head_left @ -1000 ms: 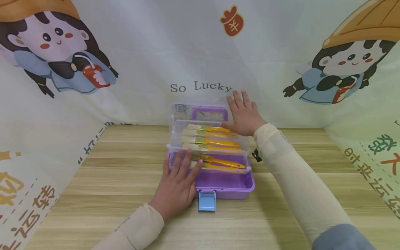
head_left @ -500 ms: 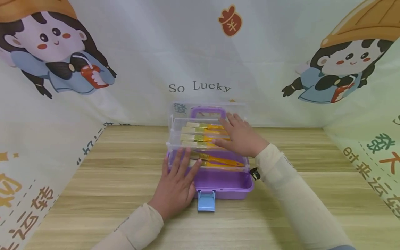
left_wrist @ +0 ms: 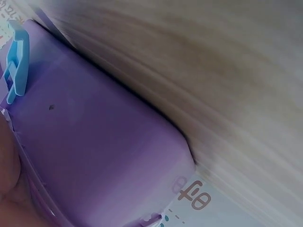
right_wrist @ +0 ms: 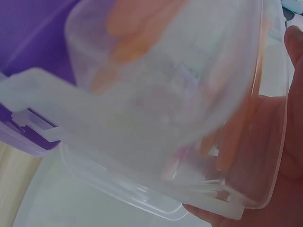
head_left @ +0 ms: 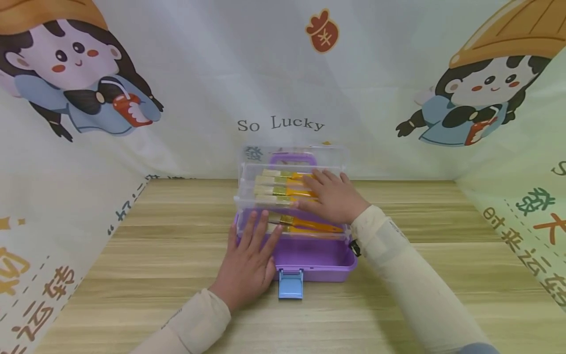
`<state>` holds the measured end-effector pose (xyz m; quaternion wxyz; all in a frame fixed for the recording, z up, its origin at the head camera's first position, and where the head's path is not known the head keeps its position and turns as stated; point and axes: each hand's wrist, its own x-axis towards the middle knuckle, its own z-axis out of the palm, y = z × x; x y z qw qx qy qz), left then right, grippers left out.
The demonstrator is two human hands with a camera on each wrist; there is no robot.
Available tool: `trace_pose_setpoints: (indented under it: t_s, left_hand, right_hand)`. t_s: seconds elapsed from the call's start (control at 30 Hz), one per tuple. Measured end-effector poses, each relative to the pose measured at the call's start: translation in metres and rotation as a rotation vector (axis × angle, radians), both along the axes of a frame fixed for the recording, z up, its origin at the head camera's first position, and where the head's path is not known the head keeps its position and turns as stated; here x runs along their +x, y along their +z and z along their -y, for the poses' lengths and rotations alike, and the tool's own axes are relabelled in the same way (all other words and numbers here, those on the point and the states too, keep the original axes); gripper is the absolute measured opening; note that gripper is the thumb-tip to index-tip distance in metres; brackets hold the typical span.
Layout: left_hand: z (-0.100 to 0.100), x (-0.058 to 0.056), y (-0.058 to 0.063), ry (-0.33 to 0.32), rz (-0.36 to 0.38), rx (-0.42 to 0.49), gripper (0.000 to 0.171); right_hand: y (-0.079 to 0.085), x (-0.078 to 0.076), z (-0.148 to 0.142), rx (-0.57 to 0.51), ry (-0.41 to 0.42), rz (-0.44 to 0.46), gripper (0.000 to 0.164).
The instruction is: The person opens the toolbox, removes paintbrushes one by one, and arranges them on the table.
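Observation:
A purple storage box (head_left: 318, 275) with a blue latch (head_left: 290, 285) stands with its lid raised. Its clear upper tray (head_left: 249, 174) carries several paintbrushes (head_left: 270, 191) with yellow handles. A couple more paintbrushes (head_left: 316, 225) lie in the lower clear tray (head_left: 309, 236). My left hand (head_left: 247, 268) rests on the box's front left corner, fingers spread and straight. My right hand (head_left: 333, 196) lies over the right end of the upper tray, covering brush handles. In the right wrist view, the palm (right_wrist: 279, 142) shows behind the tray's clear end wall.
The transparent lid (head_left: 331, 155) with a purple carry handle (head_left: 294, 158) leans upright at the back, near the printed backdrop cloth (head_left: 212, 98). Wooden tabletop (head_left: 168, 236) surrounds the box. A small black item (head_left: 355, 248) shows beside the right wrist.
My right hand has come down from above the back right onto the upper tray's right end. The upper tray appears slightly higher in the head view. My left hand has stayed put.

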<state>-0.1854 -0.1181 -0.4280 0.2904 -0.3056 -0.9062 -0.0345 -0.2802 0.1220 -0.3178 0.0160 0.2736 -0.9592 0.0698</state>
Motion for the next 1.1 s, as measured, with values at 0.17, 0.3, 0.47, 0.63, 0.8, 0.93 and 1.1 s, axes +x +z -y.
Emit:
trace_pose_setpoints:
  t_s: [0.17,0.3,0.47,0.63,0.8,0.93,1.1]
  left_hand:
    - [0.0,0.002,0.002,0.056,0.057,-0.06,0.064]
    - [0.0,0.002,0.001,0.063,0.071,-0.06,0.064]
    - [0.0,0.001,-0.002,0.043,0.045,-0.034,0.063]
    - [0.0,0.002,-0.001,0.047,0.073,-0.032,0.062]
    - [-0.002,0.003,0.001,0.091,0.139,-0.062,0.061]
    - [-0.003,0.003,0.002,0.11,0.184,-0.068,0.06]
    - [-0.003,0.002,0.001,0.108,0.187,-0.06,0.059]
  right_hand:
    - [0.0,-0.006,0.002,0.013,-0.007,0.004,0.083]
    - [-0.001,-0.01,0.002,0.008,-0.005,-0.014,0.081]
    - [-0.003,-0.014,0.001,-0.025,0.001,-0.031,0.078]
    - [-0.004,-0.015,-0.001,-0.071,0.01,-0.042,0.074]
    - [-0.005,-0.013,-0.001,-0.086,0.012,0.004,0.075]
    - [-0.006,-0.012,0.0,-0.104,0.01,0.036,0.074]
    - [-0.008,-0.011,0.001,-0.117,0.01,0.039,0.074]
